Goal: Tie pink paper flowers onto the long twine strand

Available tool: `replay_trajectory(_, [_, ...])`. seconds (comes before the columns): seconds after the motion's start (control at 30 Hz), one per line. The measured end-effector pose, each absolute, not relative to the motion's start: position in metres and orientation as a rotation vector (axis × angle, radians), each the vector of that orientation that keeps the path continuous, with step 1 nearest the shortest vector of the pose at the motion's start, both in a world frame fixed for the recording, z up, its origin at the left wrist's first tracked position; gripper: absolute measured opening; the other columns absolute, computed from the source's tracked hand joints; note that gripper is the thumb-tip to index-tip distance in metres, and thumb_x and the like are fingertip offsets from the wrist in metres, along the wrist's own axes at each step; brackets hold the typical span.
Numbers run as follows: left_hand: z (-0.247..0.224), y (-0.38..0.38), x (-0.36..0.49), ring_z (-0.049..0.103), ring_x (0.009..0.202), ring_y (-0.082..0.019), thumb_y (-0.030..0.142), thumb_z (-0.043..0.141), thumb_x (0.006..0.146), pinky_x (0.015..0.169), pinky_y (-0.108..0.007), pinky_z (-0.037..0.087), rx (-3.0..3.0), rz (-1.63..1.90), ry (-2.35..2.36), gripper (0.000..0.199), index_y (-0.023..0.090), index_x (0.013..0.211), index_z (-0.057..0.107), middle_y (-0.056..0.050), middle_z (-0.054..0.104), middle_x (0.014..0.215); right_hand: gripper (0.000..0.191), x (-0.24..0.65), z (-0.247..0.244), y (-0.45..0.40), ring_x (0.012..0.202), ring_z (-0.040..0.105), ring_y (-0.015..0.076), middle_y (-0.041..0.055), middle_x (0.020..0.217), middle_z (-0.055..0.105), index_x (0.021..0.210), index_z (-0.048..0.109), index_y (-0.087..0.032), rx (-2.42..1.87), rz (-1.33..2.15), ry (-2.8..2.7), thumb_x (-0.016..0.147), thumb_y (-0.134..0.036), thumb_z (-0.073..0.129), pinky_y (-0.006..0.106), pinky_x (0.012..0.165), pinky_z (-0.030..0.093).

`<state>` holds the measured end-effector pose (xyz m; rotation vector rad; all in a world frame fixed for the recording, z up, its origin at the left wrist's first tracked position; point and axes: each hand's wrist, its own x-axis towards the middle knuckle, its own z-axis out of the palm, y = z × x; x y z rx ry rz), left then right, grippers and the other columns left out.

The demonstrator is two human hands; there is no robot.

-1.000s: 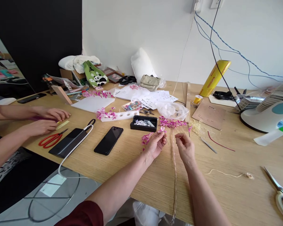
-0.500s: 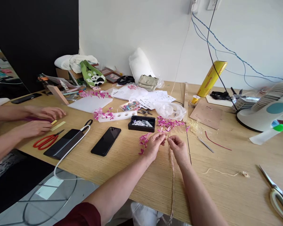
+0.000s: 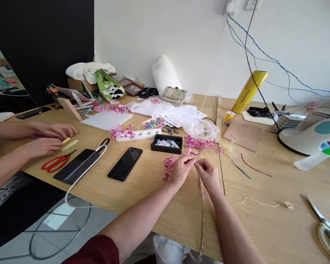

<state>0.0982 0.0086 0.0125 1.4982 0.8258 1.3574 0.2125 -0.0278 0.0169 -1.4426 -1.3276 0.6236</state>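
Observation:
Near the middle of the table, my left hand point(image 3: 182, 168) is pinched at the top of a braided cord point(image 3: 202, 216), beside small pink flowers point(image 3: 192, 152). My right hand point(image 3: 208, 174) is pinched too, its fingertips meeting those of the left. What lies between the fingertips is too small to make out. The cord hangs from there over the table's front edge. A pink flower sprig point(image 3: 169, 167) lies left of my left hand, and a bigger pink flower bunch point(image 3: 200, 143) lies beyond both hands.
A black tray point(image 3: 166, 148) of small white pieces and a phone point(image 3: 125, 164) lie left of my hands. Scissors point(image 3: 323, 220) and a fan point(image 3: 313, 128) are on the right. Another person's hands point(image 3: 51, 137) work at far left near red scissors point(image 3: 55, 163).
My fingertips have come together above the cord. The whole view has shifted slightly, so the table items appear a little further right.

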Motion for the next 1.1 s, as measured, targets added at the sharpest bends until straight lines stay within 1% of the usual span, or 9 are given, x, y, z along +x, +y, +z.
replay_trajectory(0.1, [0.0154, 0.0080, 0.0965, 0.054, 0.079, -0.015, 0.024, 0.056, 0.077, 0.075, -0.026, 0.041, 1.552, 1.353, 0.851, 0.012, 0.017, 0.076, 0.065, -0.004, 0.061, 0.078, 0.024, 0.2126, 0.0172, -0.0274, 0.047, 0.033, 0.0093, -0.0050, 0.051, 0.040, 0.063, 0.051, -0.018, -1.451, 0.644, -1.286, 0.073, -0.039, 0.056, 0.023, 0.046, 0.026])
replay_trajectory(0.27, [0.0198, 0.0058, 0.0945, 0.052, 0.076, -0.014, 0.024, 0.056, 0.077, 0.071, -0.025, 0.040, 1.566, 1.344, 0.883, 0.010, 0.017, 0.074, 0.062, -0.003, 0.058, 0.077, 0.023, 0.2138, 0.0170, -0.0268, 0.049, 0.035, 0.0099, -0.0043, 0.053, 0.042, 0.063, 0.051, -0.019, -1.454, 0.657, -1.245, 0.071, -0.040, 0.057, 0.023, 0.048, 0.028])
replay_trajectory(0.37, [0.0206, 0.0044, 0.0962, 0.051, 0.077, -0.014, 0.026, 0.056, 0.075, 0.071, -0.025, 0.039, 1.457, 1.309, 0.841, 0.010, 0.017, 0.073, 0.060, -0.002, 0.057, 0.078, 0.023, 0.2137, 0.0173, -0.0270, 0.049, 0.035, 0.0100, -0.0039, 0.053, 0.043, 0.063, 0.051, -0.018, -1.481, 0.647, -1.251, 0.072, -0.039, 0.056, 0.023, 0.048, 0.029])
replay_trajectory(0.5, [0.0208, 0.0024, 0.1002, 0.049, 0.076, -0.014, 0.030, 0.056, 0.075, 0.075, -0.026, 0.037, 1.179, 1.214, 0.687, 0.013, 0.017, 0.072, 0.057, -0.001, 0.055, 0.074, 0.023, 0.2130, 0.0168, -0.0270, 0.049, 0.037, 0.0099, -0.0034, 0.053, 0.044, 0.062, 0.051, -0.018, -1.507, 0.608, -1.284, 0.073, -0.038, 0.054, 0.023, 0.048, 0.029])
replay_trajectory(0.6, [0.0201, 0.0010, 0.1013, 0.048, 0.076, -0.013, 0.032, 0.062, 0.071, 0.077, -0.026, 0.036, 1.102, 1.177, 0.627, 0.017, 0.016, 0.073, 0.057, 0.000, 0.054, 0.075, 0.021, 0.2123, 0.0157, -0.0271, 0.048, 0.038, 0.0099, -0.0035, 0.052, 0.045, 0.062, 0.051, -0.018, -1.549, 0.545, -1.317, 0.072, -0.036, 0.053, 0.023, 0.047, 0.030])
replay_trajectory(0.7, [0.0180, 0.0010, 0.1011, 0.047, 0.077, -0.012, 0.030, 0.069, 0.066, 0.078, -0.025, 0.035, 1.081, 1.196, 0.637, 0.022, 0.016, 0.077, 0.056, 0.000, 0.052, 0.078, 0.018, 0.2112, 0.0142, -0.0269, 0.048, 0.040, 0.0101, -0.0038, 0.051, 0.045, 0.062, 0.051, -0.018, -1.583, 0.483, -1.351, 0.071, -0.034, 0.052, 0.022, 0.048, 0.031])
replay_trajectory(0.8, [0.0152, 0.0029, 0.1014, 0.048, 0.077, -0.011, 0.028, 0.071, 0.063, 0.077, -0.024, 0.036, 1.074, 1.230, 0.661, 0.025, 0.017, 0.078, 0.054, 0.001, 0.052, 0.078, 0.017, 0.2098, 0.0129, -0.0264, 0.048, 0.041, 0.0103, -0.0035, 0.051, 0.046, 0.062, 0.051, -0.018, -1.587, 0.445, -1.374, 0.071, -0.033, 0.052, 0.022, 0.049, 0.032])
replay_trajectory(0.97, [0.0118, 0.0070, 0.1030, 0.048, 0.072, -0.012, 0.029, 0.066, 0.066, 0.074, -0.025, 0.037, 1.136, 1.241, 0.731, 0.017, 0.016, 0.069, 0.056, 0.000, 0.053, 0.071, 0.020, 0.2088, 0.0126, -0.0258, 0.048, 0.042, 0.0109, -0.0024, 0.053, 0.050, 0.060, 0.050, -0.019, -1.574, 0.441, -1.374, 0.072, -0.035, 0.052, 0.023, 0.049, 0.032])
replay_trajectory(1.1, [0.0111, 0.0067, 0.1038, 0.048, 0.071, -0.012, 0.027, 0.063, 0.068, 0.071, -0.025, 0.038, 1.176, 1.267, 0.759, 0.013, 0.017, 0.068, 0.055, 0.001, 0.053, 0.070, 0.020, 0.2094, 0.0143, -0.0261, 0.047, 0.041, 0.0112, -0.0025, 0.051, 0.048, 0.058, 0.050, -0.020, -1.585, 0.443, -1.320, 0.071, -0.035, 0.054, 0.024, 0.048, 0.031])
